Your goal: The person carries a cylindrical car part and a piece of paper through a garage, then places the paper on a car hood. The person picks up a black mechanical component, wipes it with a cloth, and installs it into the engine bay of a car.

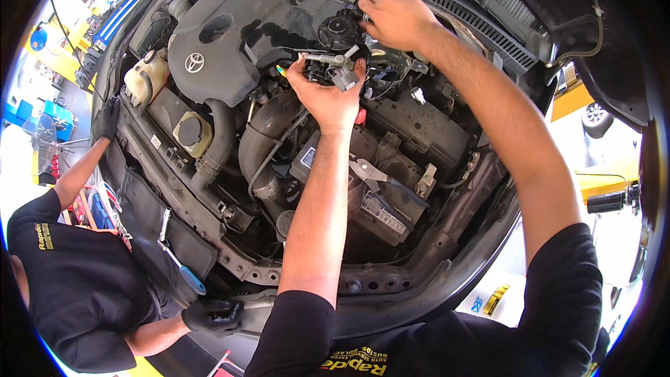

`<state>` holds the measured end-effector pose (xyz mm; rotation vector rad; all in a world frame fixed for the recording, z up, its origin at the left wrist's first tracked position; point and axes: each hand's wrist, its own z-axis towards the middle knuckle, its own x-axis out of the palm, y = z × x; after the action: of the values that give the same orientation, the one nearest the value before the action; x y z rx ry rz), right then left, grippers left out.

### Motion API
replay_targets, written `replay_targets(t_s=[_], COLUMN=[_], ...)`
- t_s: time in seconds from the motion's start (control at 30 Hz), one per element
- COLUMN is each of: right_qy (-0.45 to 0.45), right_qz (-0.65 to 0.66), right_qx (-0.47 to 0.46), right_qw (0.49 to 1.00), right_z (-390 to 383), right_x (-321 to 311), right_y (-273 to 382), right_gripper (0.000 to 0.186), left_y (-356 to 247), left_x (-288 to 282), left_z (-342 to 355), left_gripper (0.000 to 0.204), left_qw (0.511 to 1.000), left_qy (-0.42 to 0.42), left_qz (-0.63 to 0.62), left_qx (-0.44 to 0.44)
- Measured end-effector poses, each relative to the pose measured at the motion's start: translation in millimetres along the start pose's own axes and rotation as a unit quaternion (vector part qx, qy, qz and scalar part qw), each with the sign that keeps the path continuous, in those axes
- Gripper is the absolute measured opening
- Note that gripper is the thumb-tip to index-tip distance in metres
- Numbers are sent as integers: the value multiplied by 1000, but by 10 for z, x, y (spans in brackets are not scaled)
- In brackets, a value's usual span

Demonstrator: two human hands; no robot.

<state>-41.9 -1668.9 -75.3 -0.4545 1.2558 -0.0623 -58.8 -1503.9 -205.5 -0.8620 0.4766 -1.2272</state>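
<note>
My left hand (324, 101) reaches up over the engine bay with its fingers closed around a grey T-shaped part with a short pipe (340, 70). Just beyond that part is a round black ribbed cap (338, 30). My right hand (399, 22) is at the far side, beside the cap, its fingers curled down near the cap's edge; what its fingertips grip is hidden. Thin wires and connectors (391, 70) lie below the right hand. A black plastic engine cover (223, 35) sits left of both hands.
Pliers (370, 171) rest on the battery (380, 213). A blue-handled tool (185, 269) lies on the front edge at left. Another person's black-gloved hands (213, 315) are at the car's front and left side. The raised hood (607, 49) hangs at upper right.
</note>
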Motion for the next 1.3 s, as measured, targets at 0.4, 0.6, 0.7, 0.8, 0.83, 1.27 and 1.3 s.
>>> replay_targets(t_s=[0.4,0.6,0.7,0.8,0.83,1.27,1.3], right_qy=[-25,-43,-45,-33,-22,-139,-173], right_qz=[5,59,65,134,233,427,481], right_qx=[-84,-129,-137,-63,0,546,539], right_qw=[996,989,987,988,972,707,670], right_z=[128,253,278,215,174,-902,-916], right_x=[150,238,294,285,192,1561,1712], right_y=[-171,-266,-364,-589,-686,-614,-738], right_gripper=[21,19,21,31,36,50,46], left_y=[-14,2,29,11,45,-81,-91], left_x=[17,-22,-3,48,19,84,125], left_z=[-14,-7,-13,-22,-7,42,31], left_gripper=[89,91,91,90,90,75,75], left_qw=[1000,999,1000,999,1000,999,999], left_qy=[-16,-13,-6,-4,-8,4,8], left_qz=[2,28,-12,-43,-22,13,16], left_qx=[5,19,-2,-18,0,33,30])
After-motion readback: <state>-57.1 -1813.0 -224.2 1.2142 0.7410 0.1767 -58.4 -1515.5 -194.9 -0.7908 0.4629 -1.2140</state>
